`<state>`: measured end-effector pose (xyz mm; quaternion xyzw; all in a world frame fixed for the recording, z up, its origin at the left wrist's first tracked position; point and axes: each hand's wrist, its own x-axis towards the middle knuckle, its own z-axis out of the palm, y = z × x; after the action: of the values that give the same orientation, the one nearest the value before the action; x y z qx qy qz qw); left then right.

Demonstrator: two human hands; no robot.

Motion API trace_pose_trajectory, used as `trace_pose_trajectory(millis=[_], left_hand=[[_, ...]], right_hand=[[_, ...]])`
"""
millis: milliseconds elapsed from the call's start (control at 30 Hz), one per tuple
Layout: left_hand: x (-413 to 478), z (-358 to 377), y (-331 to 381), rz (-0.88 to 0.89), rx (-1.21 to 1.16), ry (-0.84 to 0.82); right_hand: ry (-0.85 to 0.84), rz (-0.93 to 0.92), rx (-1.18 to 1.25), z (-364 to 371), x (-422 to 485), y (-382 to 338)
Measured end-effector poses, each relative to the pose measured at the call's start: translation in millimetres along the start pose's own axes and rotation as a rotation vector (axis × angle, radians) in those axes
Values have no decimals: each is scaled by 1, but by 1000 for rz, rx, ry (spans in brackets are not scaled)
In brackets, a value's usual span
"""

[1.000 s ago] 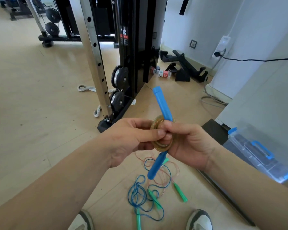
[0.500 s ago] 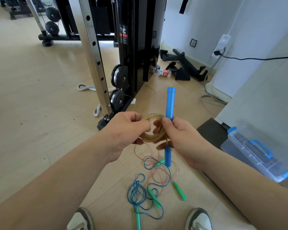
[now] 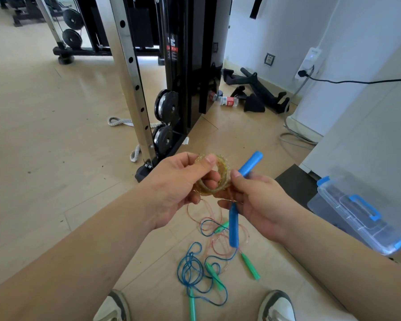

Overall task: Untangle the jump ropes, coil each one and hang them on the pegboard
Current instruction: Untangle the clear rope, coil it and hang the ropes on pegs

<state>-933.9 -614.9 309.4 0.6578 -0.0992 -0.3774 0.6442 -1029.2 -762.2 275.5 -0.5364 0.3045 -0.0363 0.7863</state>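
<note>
- The left hand [image 3: 178,184] gripped a small coil [image 3: 223,170] of clear amber rope, fingers curled through the ring and thumb pressed on top of it.
- The right hand [image 3: 262,202], just beside the left and touching the coil's edge, pinched the upper blue handle [image 3: 250,163] near its base between thumb and fingers; that handle stuck up and away from the knuckles.
- A lower blue handle [image 3: 233,228] hung straight down beneath the right hand. Whether the fingers held it or it dangled by its cord could not be told.
- A thin pinkish strand [image 3: 193,219] dropped from under both hands to the floor, so this rope looked only partly wound.
- Well below the hands, between the person's shoes, lay the blue rope [image 3: 190,272] with its green handles [image 3: 250,266], looped over the pinkish strand and apparently untouched.
- The step in hand seemed to be coiling the first rope, with untangling unfinished.
- The next move probably called for drawing the slack up clear of the blue rope and laying further turns onto the coil while the left hand kept it from springing apart.
- The handles would then need tucking in or wrapping.
- No pegboard was in view, so hanging was some way off.
</note>
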Motion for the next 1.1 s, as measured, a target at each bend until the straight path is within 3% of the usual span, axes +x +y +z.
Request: trace_pose_trajectory(millis=[233,433,567,700,867,1100], left_hand=[[-1,2,-3,21,163,-30],[1,0,-5,81,251,-29],[4,-4,-5,145,276,-32],[5,-6,-5,152,298,-53],[7,-9,-9,195,464,43],[8,-7,-12,212,428,114]], right_hand=[[150,33,186,-2,6,-2],[-30,-18,-183,-4,-1,-2],[-197,-15,-278,-4,-9,-1],[-214,23,-217,-8,-11,-3],[-342,29,-365,-9,-16,-2],[-269,-115,-583,-13,-9,-3]])
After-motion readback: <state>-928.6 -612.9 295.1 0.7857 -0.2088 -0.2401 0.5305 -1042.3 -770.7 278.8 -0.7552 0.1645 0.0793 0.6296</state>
